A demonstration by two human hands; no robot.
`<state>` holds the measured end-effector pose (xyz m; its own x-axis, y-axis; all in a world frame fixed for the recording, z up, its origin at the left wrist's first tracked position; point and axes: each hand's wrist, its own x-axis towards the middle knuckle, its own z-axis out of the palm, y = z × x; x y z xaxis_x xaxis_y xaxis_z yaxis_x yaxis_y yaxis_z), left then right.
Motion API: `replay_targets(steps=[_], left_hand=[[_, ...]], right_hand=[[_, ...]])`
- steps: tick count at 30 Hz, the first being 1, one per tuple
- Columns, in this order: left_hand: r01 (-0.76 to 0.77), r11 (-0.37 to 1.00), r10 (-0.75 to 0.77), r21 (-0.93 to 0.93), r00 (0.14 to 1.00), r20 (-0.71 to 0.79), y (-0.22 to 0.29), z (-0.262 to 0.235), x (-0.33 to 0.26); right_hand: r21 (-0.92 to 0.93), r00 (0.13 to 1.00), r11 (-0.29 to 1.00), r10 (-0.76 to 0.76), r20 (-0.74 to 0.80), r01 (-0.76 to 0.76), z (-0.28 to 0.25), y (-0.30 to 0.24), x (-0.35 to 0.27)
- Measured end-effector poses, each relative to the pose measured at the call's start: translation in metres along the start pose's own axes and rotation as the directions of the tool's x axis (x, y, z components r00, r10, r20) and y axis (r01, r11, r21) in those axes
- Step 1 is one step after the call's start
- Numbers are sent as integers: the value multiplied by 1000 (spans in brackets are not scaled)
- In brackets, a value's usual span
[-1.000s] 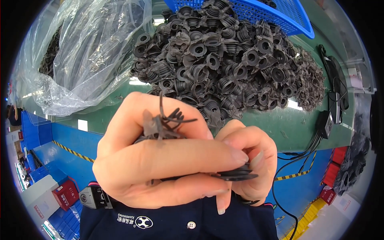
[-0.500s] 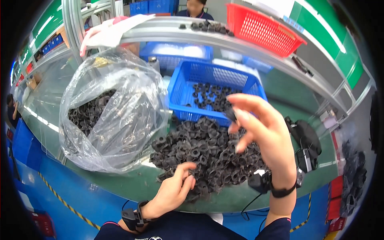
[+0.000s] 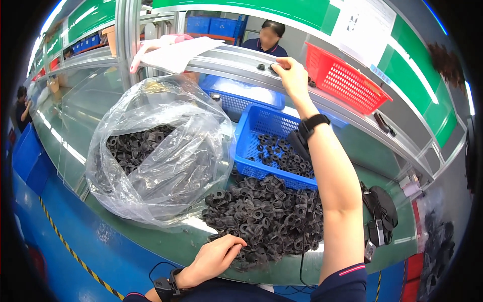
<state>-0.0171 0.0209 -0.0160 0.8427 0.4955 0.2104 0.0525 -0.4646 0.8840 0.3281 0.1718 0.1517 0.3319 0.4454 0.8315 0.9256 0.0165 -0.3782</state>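
The words on the white sheet (image 3: 370, 22) on the green wall (image 3: 282, 11) are too small to read. The right hand (image 3: 276, 65) has gone from above the blue basket (image 3: 244, 135) up to the metal shelf (image 3: 229, 61), fingers bent at a small black piece (image 3: 272, 71), maybe gripping, you cannot tell. The left hand (image 3: 214, 259) is half curled beside the black pile (image 3: 266, 216) on the tabletop (image 3: 126, 224), its grip hidden.
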Motion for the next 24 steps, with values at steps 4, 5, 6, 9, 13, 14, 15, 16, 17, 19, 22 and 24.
replay_targets(steps=[4, 5, 6, 9, 13, 14, 15, 16, 17, 19, 22, 24], left_hand=[[63, 998, -63, -21, 998, 5, -3, -7, -6], [68, 997, -68, -27, 998, -4, -4, -8, -7], [72, 997, -73, -34, 997, -12, -4, -9, -7], [48, 997, -49, -54, 999, -17, -7, -8, -7], [46, 998, -47, -38, 998, -37, -4, -10, -12], [44, 998, -46, -39, 998, -46, -3, -10, -13], [37, 999, -40, -39, 997, -73, -3, -12, -13], [22, 1000, -24, -19, 994, -108, -3, -15, -12], [34, 999, -35, -10, 989, -142, -6, -17, -11], [75, 997, -75, -4, 978, -193, -10, -23, -10], [107, 993, -97, 42, 976, -196, -5, -32, -2], [112, 993, -103, 23, 964, -247, -19, -36, -7]], right_hand=[[-100, 994, 989, 103, -37, -107, 26, -11, 10], [-147, 992, 982, 112, -59, -120, 29, -12, 12], [-195, 989, 972, 119, -83, -133, 31, -14, 14], [-200, 989, 968, 144, -36, -148, 32, 2, 17], [-212, 991, 971, 124, 49, -111, 28, 5, 21], [-204, 996, 977, 78, 33, -70, 25, 9, 23], [-177, 1000, 984, 19, 1, -18, 22, 14, 26], [-159, 999, 987, -17, -45, 9, 20, 15, 26], [-93, 997, 995, -26, -66, 20, 12, 8, 21], [-30, 1000, 1000, -9, -5, 9, -13, -9, 11], [235, 994, 972, -25, 105, 0, -48, -23, -6], [307, 978, 947, 32, 207, -96, -75, -87, -36]])
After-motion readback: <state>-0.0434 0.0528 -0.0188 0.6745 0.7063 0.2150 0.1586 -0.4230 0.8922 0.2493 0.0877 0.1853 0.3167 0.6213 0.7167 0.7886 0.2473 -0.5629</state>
